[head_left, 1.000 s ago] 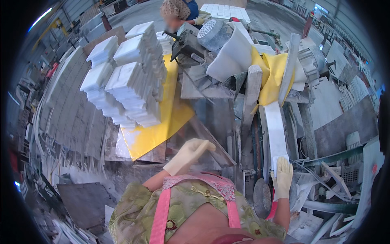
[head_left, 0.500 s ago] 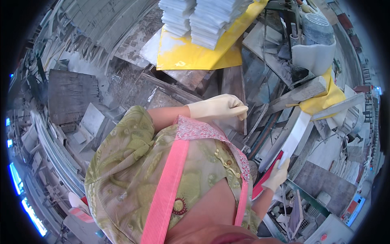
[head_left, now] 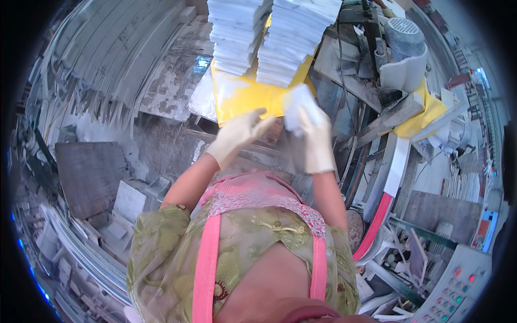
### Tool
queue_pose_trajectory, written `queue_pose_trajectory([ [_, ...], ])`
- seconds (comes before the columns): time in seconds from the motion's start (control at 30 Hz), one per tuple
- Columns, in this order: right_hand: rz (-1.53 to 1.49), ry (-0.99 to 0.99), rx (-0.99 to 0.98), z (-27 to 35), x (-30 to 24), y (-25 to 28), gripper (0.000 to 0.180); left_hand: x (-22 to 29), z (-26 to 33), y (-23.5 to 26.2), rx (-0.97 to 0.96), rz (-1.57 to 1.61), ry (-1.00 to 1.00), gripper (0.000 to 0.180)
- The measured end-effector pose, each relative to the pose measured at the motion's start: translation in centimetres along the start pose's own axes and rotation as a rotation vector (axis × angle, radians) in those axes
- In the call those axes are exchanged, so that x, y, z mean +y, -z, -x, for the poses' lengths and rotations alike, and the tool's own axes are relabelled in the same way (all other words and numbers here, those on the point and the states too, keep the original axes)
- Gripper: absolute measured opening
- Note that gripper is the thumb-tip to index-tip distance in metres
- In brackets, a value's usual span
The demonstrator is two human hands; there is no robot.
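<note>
My left hand (head_left: 237, 135), in a cream rubber glove, is open and empty, its fingers stretched toward the near edge of a yellow sheet (head_left: 230, 102). To its right, my gloved right hand (head_left: 318, 141) is closed on a white piece (head_left: 299, 105), smeared by motion, so I cannot make out its exact shape. That piece is just in front of the stacks, at the sheet's right corner. Two tall stacks of thin white grey-veined stone tiles, a left stack (head_left: 235, 37) and a right stack (head_left: 293, 46), stand on the sheet.
At right runs a curved narrow track with a white strip (head_left: 397, 168) and a red strip (head_left: 375, 226). Beyond it stands a grey motor (head_left: 405, 37) beside a yellow cloth (head_left: 423, 116). A button panel (head_left: 455, 285) is at lower right. Long grey slabs (head_left: 116, 48) lean at upper left.
My right hand has come from the track at right to the middle, now carrying the white piece. My left hand has shifted left and its curled fingers have opened. The view has tilted slightly.
</note>
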State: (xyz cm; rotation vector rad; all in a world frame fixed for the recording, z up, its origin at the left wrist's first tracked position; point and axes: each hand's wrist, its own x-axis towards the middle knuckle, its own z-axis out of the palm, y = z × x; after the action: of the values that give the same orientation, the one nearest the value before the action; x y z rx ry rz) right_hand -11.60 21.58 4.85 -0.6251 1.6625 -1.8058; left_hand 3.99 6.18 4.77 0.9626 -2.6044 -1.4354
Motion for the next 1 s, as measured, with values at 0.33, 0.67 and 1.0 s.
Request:
queue_pose_trajectory([
  [0.33, 0.835, -0.152, -0.070, -3.5, 5.9, -12.9, 0.059, -2.5, -3.5, 2.4, 0.136, -0.191, 0.161, 0.067],
  [0.67, 0.726, 0.432, -0.097, 0.3, 4.7, -1.2, 0.048, -6.4, -8.4, 0.1, 0.259, 0.026, 0.252, 0.059],
  [1.0, 0.673, 0.013, 0.835, 16.7, 2.5, 28.9, 0.037, -5.1, -6.3, 0.6, 0.300, 0.368, 0.150, 0.051],
])
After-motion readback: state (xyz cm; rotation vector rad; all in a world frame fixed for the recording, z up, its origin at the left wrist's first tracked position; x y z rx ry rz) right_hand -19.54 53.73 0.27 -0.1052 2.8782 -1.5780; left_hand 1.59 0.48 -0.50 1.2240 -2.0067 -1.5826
